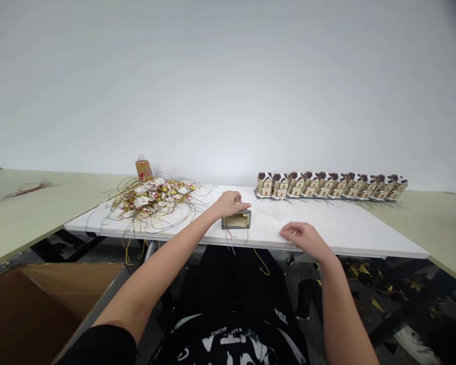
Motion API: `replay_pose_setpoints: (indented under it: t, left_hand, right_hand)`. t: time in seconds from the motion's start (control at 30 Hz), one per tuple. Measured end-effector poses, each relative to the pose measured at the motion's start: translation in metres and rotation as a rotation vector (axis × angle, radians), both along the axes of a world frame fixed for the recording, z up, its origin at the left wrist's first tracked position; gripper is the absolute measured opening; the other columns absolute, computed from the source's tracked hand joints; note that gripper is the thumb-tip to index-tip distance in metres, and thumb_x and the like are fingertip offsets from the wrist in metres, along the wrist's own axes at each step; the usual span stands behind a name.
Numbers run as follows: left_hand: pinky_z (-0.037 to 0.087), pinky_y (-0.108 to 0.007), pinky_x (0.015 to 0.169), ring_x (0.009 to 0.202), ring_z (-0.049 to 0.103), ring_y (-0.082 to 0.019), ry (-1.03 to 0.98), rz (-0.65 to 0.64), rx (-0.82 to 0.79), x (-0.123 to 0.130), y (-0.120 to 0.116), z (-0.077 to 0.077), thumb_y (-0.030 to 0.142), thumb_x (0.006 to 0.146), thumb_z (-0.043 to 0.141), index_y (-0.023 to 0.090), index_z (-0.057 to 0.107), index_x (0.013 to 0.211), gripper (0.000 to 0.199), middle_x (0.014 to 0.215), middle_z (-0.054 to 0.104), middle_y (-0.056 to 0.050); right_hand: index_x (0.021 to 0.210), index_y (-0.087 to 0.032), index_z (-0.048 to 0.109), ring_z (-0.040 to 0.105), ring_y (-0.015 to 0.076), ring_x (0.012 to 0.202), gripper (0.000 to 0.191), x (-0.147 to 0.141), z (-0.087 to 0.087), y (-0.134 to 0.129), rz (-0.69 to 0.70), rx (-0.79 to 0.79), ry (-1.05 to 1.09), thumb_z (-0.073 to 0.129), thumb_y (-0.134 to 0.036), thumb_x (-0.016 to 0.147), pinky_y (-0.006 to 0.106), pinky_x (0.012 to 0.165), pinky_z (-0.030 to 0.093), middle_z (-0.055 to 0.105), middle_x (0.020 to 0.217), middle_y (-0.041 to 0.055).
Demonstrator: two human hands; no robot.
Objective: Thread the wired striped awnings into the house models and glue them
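Note:
A small house piece (236, 226) lies on the white table near its front edge, its hollow, dark-rimmed base facing me. Thin wires hang from it over the edge. My left hand (230, 204) is closed on the piece from above and behind, with the fingers partly hidden. To the right, my right hand (299, 235) is over the table, apart from the piece. Its fingers are curled and pressed near each other, and anything between them is too small to make out.
Little houses (323, 186) stand in a row at the back right. A tangled heap of wired parts (155, 195) covers the left side, with a bottle (143, 167) behind it. An open cardboard box (66, 284) is at the lower left. The white table (349, 233) has its front edge before me.

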State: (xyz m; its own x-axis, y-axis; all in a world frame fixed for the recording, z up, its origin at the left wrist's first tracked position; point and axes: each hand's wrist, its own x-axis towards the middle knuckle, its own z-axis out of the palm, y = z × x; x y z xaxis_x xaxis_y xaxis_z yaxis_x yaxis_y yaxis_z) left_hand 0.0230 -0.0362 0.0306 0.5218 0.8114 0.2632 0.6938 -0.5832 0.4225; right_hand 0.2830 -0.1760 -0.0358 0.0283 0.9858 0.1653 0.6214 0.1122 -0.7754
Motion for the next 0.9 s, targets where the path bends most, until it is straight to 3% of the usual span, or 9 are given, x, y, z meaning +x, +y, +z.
replay_pose_setpoints:
  t: [0.13, 0.2, 0.33, 0.43, 0.53, 0.73, 0.9]
  left_hand:
    - [0.048, -0.039, 0.093, 0.112, 0.060, -0.032, -0.142, 0.086, -0.036, -0.016, -0.011, -0.003, 0.066, 0.080, 0.058, 0.013, 0.061, 0.120, 0.067, 0.125, 0.062, -0.016]
    - [0.048, -0.039, 0.094, 0.117, 0.058, -0.032, -0.195, 0.110, -0.074, -0.022, -0.015, -0.008, 0.069, 0.078, 0.058, 0.014, 0.060, 0.123, 0.071, 0.131, 0.059, -0.017]
    - [0.048, -0.039, 0.094, 0.114, 0.060, -0.032, -0.264, 0.114, -0.159, -0.022, -0.017, -0.022, 0.065, 0.077, 0.060, 0.017, 0.066, 0.114, 0.061, 0.126, 0.064, -0.014]
    - [0.047, -0.041, 0.097, 0.113, 0.060, -0.032, -0.309, 0.089, -0.201, -0.020, -0.017, -0.027, 0.057, 0.077, 0.063, 0.018, 0.067, 0.109, 0.052, 0.123, 0.065, -0.012]
    - [0.046, -0.041, 0.100, 0.113, 0.060, -0.030, -0.338, -0.011, -0.253, -0.023, -0.017, -0.024, 0.050, 0.075, 0.064, 0.019, 0.068, 0.105, 0.044, 0.120, 0.067, -0.009]
    - [0.050, -0.035, 0.094, 0.106, 0.064, -0.025, -0.351, -0.268, -0.366, -0.035, -0.021, -0.013, 0.042, 0.069, 0.071, 0.018, 0.070, 0.101, 0.039, 0.109, 0.071, -0.007]
    - [0.052, -0.034, 0.083, 0.098, 0.066, -0.025, -0.433, -0.163, -0.308, -0.035, -0.030, -0.024, 0.052, 0.074, 0.072, 0.016, 0.068, 0.102, 0.046, 0.109, 0.069, -0.010]
  right_hand:
    - [0.107, -0.016, 0.061, 0.058, 0.0230, 0.084, 0.048, 0.010, -0.010, 0.047, -0.330, 0.160, 0.005, 0.067, -0.048, 0.072, 0.036, 0.079, 0.045, 0.065, 0.102, 0.0100]
    - [0.105, -0.016, 0.059, 0.058, 0.0234, 0.088, 0.051, 0.009, -0.017, 0.066, -0.367, 0.168, 0.012, 0.074, -0.042, 0.064, 0.037, 0.082, 0.044, 0.064, 0.104, 0.0098]
    - [0.081, -0.018, 0.057, 0.056, 0.0193, 0.083, 0.025, 0.005, -0.026, 0.084, -0.363, 0.169, 0.065, 0.074, -0.033, 0.071, 0.035, 0.082, 0.044, 0.061, 0.085, 0.0025]
    - [0.074, -0.019, 0.051, 0.054, 0.0170, 0.077, 0.024, 0.004, -0.026, 0.081, -0.330, 0.191, 0.170, 0.071, -0.032, 0.077, 0.034, 0.078, 0.045, 0.054, 0.074, -0.0021]
    - [0.074, -0.022, 0.046, 0.054, 0.0170, 0.072, 0.033, -0.003, -0.024, 0.072, -0.223, 0.206, 0.344, 0.072, -0.041, 0.073, 0.032, 0.071, 0.047, 0.052, 0.069, -0.0038]
    - [0.084, -0.022, 0.049, 0.061, 0.0168, 0.071, 0.045, -0.032, -0.015, 0.056, 0.050, 0.178, 0.751, 0.077, -0.052, 0.065, 0.030, 0.064, 0.053, 0.062, 0.079, -0.0007]
    - [0.079, -0.023, 0.047, 0.042, 0.0079, 0.046, 0.041, -0.046, -0.011, 0.048, 0.085, 0.194, 1.000, 0.078, -0.046, 0.067, 0.025, 0.052, 0.046, 0.051, 0.059, -0.0077]
